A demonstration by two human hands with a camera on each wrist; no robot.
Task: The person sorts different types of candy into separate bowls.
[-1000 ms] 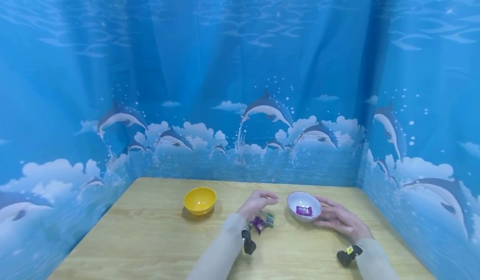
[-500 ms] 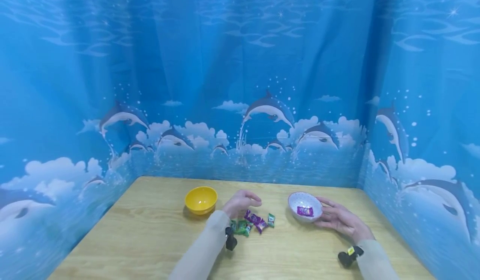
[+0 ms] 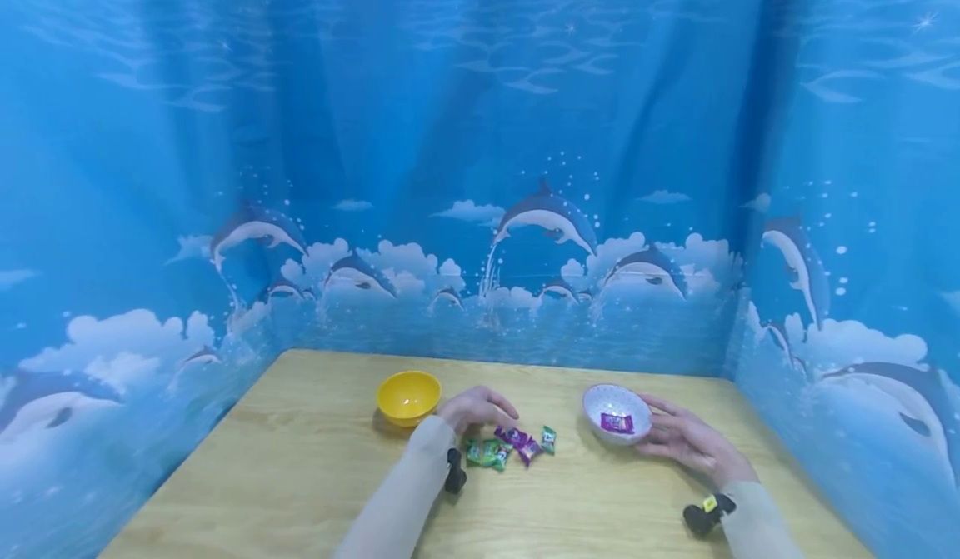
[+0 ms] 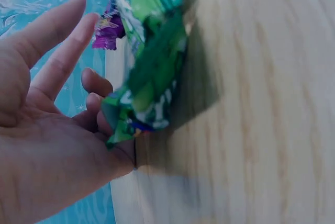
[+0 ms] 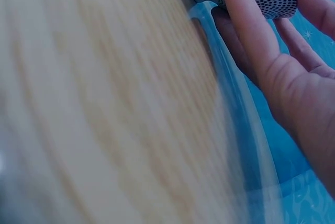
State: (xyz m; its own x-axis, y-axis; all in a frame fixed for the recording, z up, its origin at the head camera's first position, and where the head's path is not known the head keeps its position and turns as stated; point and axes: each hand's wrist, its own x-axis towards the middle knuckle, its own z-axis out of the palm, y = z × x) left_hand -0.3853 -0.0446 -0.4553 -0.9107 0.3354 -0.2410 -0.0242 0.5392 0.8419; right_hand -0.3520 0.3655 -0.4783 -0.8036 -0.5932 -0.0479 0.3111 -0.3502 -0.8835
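Note:
Green-wrapped candies (image 3: pixel 487 452) and purple-wrapped candies (image 3: pixel 528 449) lie in a loose cluster on the table, with one green piece (image 3: pixel 549 439) apart at the right. My left hand (image 3: pixel 476 409) hovers just behind the cluster, fingertips close to the purple wrappers. In the left wrist view its thumb and index finger are spread, and green candies (image 4: pixel 152 67) stand out in front of the palm. At the right, my right hand (image 3: pixel 693 442) holds the side of a small white bowl (image 3: pixel 596 403), speckled outside. Inside that bowl rests a purple candy (image 3: pixel 617 423).
A yellow bowl (image 3: pixel 408 398) stands on the wooden table (image 3: pixel 300 459), just beyond the left hand. Curtains printed with dolphins (image 3: pixel 547 217) hang behind the table and on both sides.
My left hand has moved left, away from the white bowl, uncovering the candies, then lowered its fingertips toward the purple ones. The right hand stays at the white bowl.

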